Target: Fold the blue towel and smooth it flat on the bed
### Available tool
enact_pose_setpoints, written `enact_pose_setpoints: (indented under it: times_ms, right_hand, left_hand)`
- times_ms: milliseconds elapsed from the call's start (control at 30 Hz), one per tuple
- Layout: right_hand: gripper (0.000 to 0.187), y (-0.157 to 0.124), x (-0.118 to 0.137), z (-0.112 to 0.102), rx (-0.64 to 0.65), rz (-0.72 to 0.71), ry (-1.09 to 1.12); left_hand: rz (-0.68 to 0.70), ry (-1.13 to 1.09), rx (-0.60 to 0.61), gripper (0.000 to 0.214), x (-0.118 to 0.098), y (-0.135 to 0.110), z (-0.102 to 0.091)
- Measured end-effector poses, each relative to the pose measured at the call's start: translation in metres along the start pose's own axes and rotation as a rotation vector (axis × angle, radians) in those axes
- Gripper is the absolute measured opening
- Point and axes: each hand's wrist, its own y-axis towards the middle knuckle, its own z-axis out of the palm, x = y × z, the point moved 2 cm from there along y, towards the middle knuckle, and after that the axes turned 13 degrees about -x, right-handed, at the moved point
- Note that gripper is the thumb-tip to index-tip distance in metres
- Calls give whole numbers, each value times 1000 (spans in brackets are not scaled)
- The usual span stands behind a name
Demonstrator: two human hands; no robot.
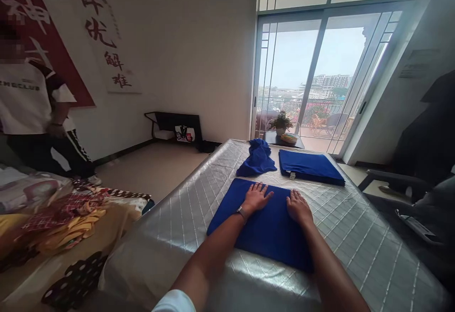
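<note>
A folded blue cloth (270,227) lies flat on a silver quilted table cover (192,208) in front of me. My left hand (256,197) rests on its upper middle part, fingers spread. Near the cloth's right edge lies my right hand (299,206), flat with its fingers stretched out. Just beyond, a crumpled blue cloth (259,158) sits to the left. To the right of that is a second folded blue cloth (309,165), with a small white tag at its near edge.
At the left, a person (31,99) stands beside a heap of patterned fabrics (71,222). A small table (302,144) with a potted plant (282,123) stands by the sliding glass door (287,70). On the right is a dark chair (391,179).
</note>
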Motion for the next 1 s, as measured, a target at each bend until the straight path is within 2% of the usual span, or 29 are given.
enact_pose_setpoints:
  times_ms: [133, 200, 267, 600, 900, 1000]
  right_hand:
    - [65, 0, 0, -1, 10, 3, 5]
    - [65, 0, 0, 0, 10, 2, 1]
    - [65, 0, -1, 1, 8, 1, -7]
    - [65, 2, -1, 4, 35, 0, -59]
    - [65, -1, 0, 0, 34, 12, -38]
    - [64, -1, 1, 1, 31, 11, -30]
  left_hand:
    - [-178, 83, -7, 79, 65, -8, -21]
    - [-232, 105, -17, 80, 85, -12, -25]
    - [-251, 108, -28, 81, 93, -14, -26]
    - [-270, 90, -48, 82, 90, -15, -23]
    - [-303, 122, 49, 88, 93, -5, -28]
    - [-344, 205, 31, 91, 82, 6, -34]
